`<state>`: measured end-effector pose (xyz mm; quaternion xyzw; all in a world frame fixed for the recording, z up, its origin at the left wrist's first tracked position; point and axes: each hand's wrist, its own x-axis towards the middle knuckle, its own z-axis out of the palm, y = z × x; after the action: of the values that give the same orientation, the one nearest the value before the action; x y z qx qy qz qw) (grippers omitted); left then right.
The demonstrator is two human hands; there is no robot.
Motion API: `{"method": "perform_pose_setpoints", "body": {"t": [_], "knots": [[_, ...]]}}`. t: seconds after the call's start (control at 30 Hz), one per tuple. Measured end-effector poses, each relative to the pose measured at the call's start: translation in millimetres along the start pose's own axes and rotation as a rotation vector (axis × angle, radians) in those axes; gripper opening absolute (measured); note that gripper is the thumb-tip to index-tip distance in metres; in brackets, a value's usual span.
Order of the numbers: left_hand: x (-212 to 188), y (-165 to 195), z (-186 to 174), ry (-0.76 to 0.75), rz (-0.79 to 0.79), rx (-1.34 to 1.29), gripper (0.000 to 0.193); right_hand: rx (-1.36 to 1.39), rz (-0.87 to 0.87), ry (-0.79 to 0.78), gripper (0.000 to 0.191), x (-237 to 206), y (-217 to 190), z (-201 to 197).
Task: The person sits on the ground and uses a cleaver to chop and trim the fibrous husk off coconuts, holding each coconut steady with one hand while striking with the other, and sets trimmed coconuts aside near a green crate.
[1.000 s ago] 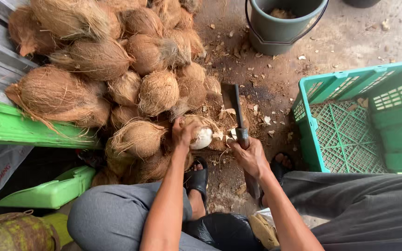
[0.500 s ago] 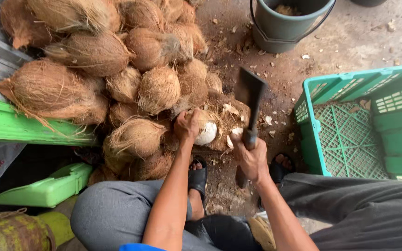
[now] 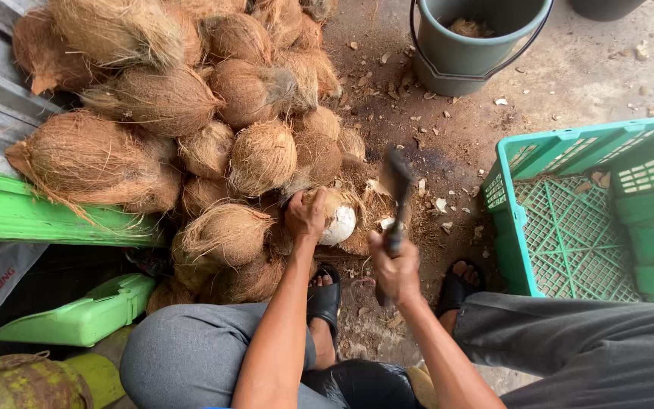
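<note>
The left hand (image 3: pixel 306 214) grasps a partly husked coconut (image 3: pixel 334 216) with a bare white patch and a brown fibrous top, holding it down on the dirt floor (image 3: pixel 569 76) among loose husk chips, right at the near edge of a heap of brown hairy coconuts (image 3: pixel 191 129). The right hand (image 3: pixel 393 269) is clenched around the handle of a dark-bladed cleaver (image 3: pixel 397 189), whose blurred blade stands raised just to the right of the held coconut, not touching it. Both feet wear black sandals (image 3: pixel 325 299) beside the grey trousered knees. A teal plastic lattice crate (image 3: pixel 569 227) sits on the floor well to the right of the cleaver. A grey-green plastic bucket (image 3: pixel 471 45) with a black wire handle stands near the far edge of the floor. A bright green plastic board (image 3: pixel 32 216) lies along the left side of the heap.
</note>
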<state>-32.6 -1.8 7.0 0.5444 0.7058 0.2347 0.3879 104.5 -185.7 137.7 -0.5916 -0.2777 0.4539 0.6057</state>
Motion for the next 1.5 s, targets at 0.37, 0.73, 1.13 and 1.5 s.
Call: {"method": "perform_pose_setpoints", "body": {"t": [0.37, 0.73, 1.13, 1.5], "knots": [[-6, 2, -7, -0.028, 0.100, -0.002, 0.086, -0.211, 0.235, -0.088, 0.032, 4, 23, -3], [-5, -7, 4, 0.120, 0.327, 0.092, 0.075, -0.472, 0.276, -0.047, 0.029, 8, 66, -15], [-43, 30, -38, -0.206, 0.030, -0.387, 0.105, -0.633, 0.327, -0.079, 0.034, 6, 70, -32], [-26, 38, 1, 0.053, -0.209, -0.330, 0.074, -0.613, 0.206, 0.010, 0.030, -7, -13, -33]]}}
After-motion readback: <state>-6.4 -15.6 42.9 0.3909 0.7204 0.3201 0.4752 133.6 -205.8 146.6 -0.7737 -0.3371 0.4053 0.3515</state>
